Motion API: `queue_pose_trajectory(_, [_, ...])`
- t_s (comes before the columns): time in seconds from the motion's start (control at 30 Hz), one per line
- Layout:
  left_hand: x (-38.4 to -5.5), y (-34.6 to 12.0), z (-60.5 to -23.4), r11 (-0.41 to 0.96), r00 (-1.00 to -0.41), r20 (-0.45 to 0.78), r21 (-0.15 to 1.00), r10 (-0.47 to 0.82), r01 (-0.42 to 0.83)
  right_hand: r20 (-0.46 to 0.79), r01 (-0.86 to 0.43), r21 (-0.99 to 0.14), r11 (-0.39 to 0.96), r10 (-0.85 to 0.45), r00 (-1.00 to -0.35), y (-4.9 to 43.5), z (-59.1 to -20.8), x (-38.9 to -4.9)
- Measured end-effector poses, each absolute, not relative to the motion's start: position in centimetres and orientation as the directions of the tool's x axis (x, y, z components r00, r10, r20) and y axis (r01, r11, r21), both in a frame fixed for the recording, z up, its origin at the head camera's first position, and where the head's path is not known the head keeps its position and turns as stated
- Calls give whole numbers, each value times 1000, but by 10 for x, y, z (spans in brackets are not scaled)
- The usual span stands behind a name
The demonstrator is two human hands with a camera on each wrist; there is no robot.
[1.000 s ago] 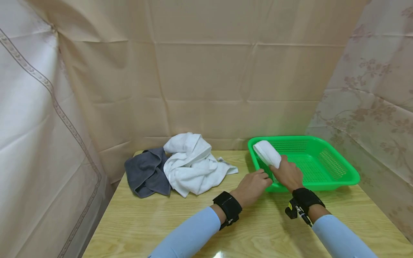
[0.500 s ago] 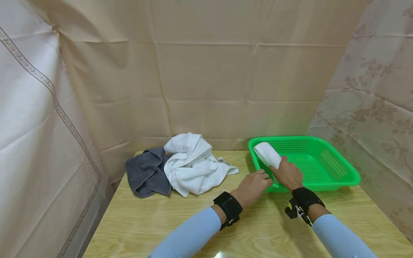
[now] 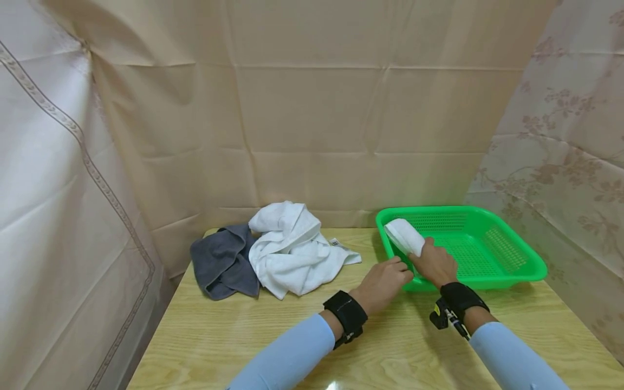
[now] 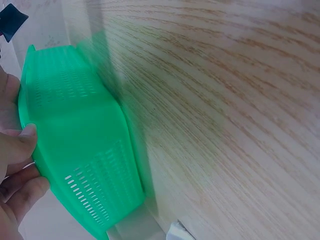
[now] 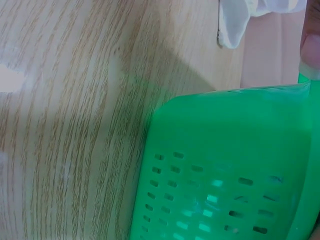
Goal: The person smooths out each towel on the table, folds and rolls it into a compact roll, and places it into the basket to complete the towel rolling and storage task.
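A folded white towel (image 3: 404, 236) lies slantwise over the left side of the green plastic basket (image 3: 507, 254). My right hand (image 3: 436, 262) grips its near end inside the basket; the fingertips are hidden in the head view. My left hand (image 3: 382, 284) is at the basket's near left corner with curled fingers. In the left wrist view, the left thumb and fingers (image 4: 30, 190) hold the basket's rim (image 4: 42, 167). A fingertip (image 5: 311, 52) at the rim shows in the right wrist view.
Left of the basket on the wooden table (image 3: 205, 346) lie a crumpled white towel (image 3: 294, 252) and a dark grey cloth (image 3: 225, 262), touching each other. A beige curtain (image 3: 312, 119) hangs behind the table. A patterned curtain (image 3: 575, 179) hangs at the right.
The far end of the folded towel has sunk slightly into the basket. Both hands have stayed almost in place.
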State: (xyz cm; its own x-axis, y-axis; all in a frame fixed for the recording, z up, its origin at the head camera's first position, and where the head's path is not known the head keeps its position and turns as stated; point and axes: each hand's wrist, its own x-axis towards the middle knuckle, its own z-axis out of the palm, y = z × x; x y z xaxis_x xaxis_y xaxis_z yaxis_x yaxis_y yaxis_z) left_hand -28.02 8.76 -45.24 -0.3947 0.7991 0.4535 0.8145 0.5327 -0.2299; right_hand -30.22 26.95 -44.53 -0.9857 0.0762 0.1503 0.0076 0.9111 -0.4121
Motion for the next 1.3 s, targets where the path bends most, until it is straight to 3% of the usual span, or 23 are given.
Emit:
queue_pose_trajectory(0.73, [-280,88,-452,535,-404,444,-221,800,816,18,20,-374,927,28,-999,266,-438,-310])
queue_pose_trajectory(1.17, [-280,88,-451,520,-395,434,-217,810,827,-46,4,-417,909,-16,-999,266,-439,-316])
queue_pose_trajectory(1.3, [-280,87,-450,515,-390,439,-213,810,830,-14,-23,-424,905,-32,-999,265,-443,-318])
